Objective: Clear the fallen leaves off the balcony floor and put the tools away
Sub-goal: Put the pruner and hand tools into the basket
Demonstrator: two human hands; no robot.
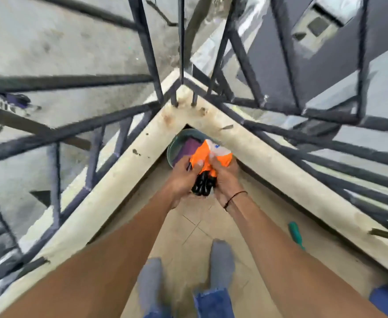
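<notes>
Orange-and-white plastic bag [208, 154] with a black bundle [202, 185] under it sits right over the round green bin [177, 141] in the balcony corner. Both hands are clenched on it, left hand [184, 177] and right hand [225, 180]. Green-handled tool [296, 235] lies on the beige tile floor [188, 228], near the concrete ledge [280, 166].

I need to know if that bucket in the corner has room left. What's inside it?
A purple item lies inside the bucket. Both hands, left and right, hold an orange bag over its mouth, covering the rest, so the fill level is hidden.
</notes>
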